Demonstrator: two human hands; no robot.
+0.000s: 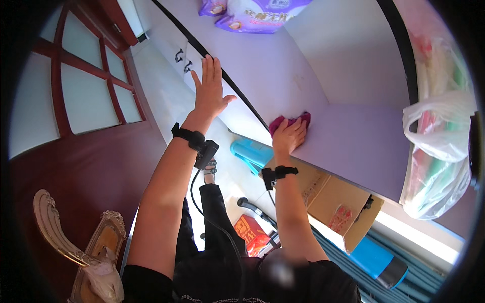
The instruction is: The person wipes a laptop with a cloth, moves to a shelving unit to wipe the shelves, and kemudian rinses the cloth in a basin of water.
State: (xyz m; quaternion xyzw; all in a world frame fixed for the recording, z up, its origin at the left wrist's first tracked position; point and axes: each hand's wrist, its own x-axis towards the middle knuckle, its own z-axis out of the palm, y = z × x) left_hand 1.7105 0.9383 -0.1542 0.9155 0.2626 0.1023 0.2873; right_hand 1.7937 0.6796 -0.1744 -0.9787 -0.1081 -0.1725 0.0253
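My right hand [289, 136] presses a crumpled magenta cloth [278, 122] onto the pale lilac shelf board [261, 75], close to the corner of the compartment. Fingers spread, my left hand [209, 85] reaches to the black front edging [237, 90] of the shelf, its fingertips at the strip. Nothing is held in it. Part of the cloth is hidden under my right fingers. A faint brownish smudge [298, 81] marks the surface beyond the cloth.
Purple packages [261, 17] bearing writing sit farther along the shelf. A filled plastic bag [439, 151] hangs at right. Below are a turquoise plastic container [252, 151] and an open cardboard box [329, 197]. At left stands a dark red door [87, 166] with an ornate handle [57, 231].
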